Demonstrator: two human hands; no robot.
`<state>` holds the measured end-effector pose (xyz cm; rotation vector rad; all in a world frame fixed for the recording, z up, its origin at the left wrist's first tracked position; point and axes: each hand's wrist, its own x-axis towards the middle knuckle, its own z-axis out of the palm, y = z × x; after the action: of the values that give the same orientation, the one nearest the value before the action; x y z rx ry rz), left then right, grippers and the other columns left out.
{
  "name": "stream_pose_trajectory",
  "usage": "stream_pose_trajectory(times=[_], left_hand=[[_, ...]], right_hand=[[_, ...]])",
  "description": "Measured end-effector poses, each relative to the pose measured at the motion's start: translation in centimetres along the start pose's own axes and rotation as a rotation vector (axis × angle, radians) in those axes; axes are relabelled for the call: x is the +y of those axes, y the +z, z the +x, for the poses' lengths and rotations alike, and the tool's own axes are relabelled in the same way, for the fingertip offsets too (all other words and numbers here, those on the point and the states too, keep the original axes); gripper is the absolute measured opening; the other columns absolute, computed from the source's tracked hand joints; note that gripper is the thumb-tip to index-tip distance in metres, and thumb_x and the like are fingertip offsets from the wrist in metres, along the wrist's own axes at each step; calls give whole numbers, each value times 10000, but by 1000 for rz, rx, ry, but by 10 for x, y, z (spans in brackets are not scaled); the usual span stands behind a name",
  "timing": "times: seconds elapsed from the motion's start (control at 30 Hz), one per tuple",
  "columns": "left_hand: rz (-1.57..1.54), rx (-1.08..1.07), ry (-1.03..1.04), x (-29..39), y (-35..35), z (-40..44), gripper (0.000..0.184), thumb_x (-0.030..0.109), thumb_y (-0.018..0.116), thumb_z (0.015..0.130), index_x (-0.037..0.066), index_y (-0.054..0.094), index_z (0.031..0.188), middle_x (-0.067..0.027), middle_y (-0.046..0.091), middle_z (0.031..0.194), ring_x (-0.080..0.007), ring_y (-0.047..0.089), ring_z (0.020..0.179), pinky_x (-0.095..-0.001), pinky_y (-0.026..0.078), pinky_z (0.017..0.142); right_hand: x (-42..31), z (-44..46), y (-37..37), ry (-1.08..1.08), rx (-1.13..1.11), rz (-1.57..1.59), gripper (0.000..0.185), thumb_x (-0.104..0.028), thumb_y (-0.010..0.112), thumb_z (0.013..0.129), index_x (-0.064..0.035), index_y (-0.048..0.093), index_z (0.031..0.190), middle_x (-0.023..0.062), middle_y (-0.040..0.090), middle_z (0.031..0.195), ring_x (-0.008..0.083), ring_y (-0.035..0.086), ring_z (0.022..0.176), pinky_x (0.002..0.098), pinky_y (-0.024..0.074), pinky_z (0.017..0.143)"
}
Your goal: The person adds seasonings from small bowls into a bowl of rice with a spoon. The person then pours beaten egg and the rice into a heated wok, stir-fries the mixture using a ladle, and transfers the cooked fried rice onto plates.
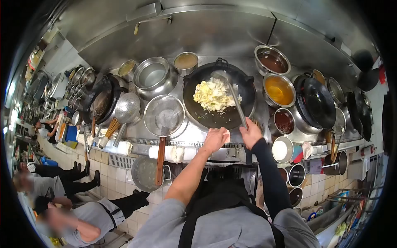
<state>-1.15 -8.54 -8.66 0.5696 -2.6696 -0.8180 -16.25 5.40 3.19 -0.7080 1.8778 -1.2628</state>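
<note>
One black wok [211,120] sits at the middle of the steel stove [262,113], with a loose heap of white and yellow food [213,96] in its centre and toward the far side. The right hand [251,133], at the near right of the wok, is closed, its fingers wrapped around the end of the handle of a metal ladle [236,99]. The ladle's long axis runs slantwise across the wok: its head points to the far side and lies over the far part of the food, and its handle comes back toward the near right. The left hand [216,138] is at the wok's near rim, fingers curled together on a pale cloth [227,135]; whether they also clamp the rim cannot be told.

Left of the wok is a round mesh strainer [164,115], its wooden handle reaching past the near edge of the stove and over a pot [139,171]. Farther left lies a perforated skimmer [127,106]. White towels [168,153] lie along the near edge. Right of the wok stands a bowl of amber liquid [266,96], with a bowl of dark liquid [257,56] toward the far edge.
</note>
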Motion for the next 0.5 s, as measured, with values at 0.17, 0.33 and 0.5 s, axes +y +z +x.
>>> stream_pose_trajectory(times=[0.17,0.33,0.5], left_hand=[[-14,-11,9,-2,-3,7,244,308,637,1024,75,616,1094,-160,739,940,-374,685,956,-487,453,918],[-15,6,8,-2,-1,6,254,308,642,1025,68,618,1107,-167,734,943,-379,679,957,-484,452,921],[-18,-5,3,1,2,0,261,310,653,1018,68,624,1112,-171,733,946,-383,677,959,-485,454,920]], right_hand=[[14,1,-5,410,-163,667,544,-154,592,1058,-151,402,1568,-11,482,695,85,416,464,274,343,381],[9,-1,21,327,-91,323,545,-159,590,1057,-189,406,1570,-3,493,708,93,409,458,281,329,375],[60,41,9,589,-214,863,523,-129,560,1050,-165,447,1560,-9,479,693,109,397,419,295,331,349]])
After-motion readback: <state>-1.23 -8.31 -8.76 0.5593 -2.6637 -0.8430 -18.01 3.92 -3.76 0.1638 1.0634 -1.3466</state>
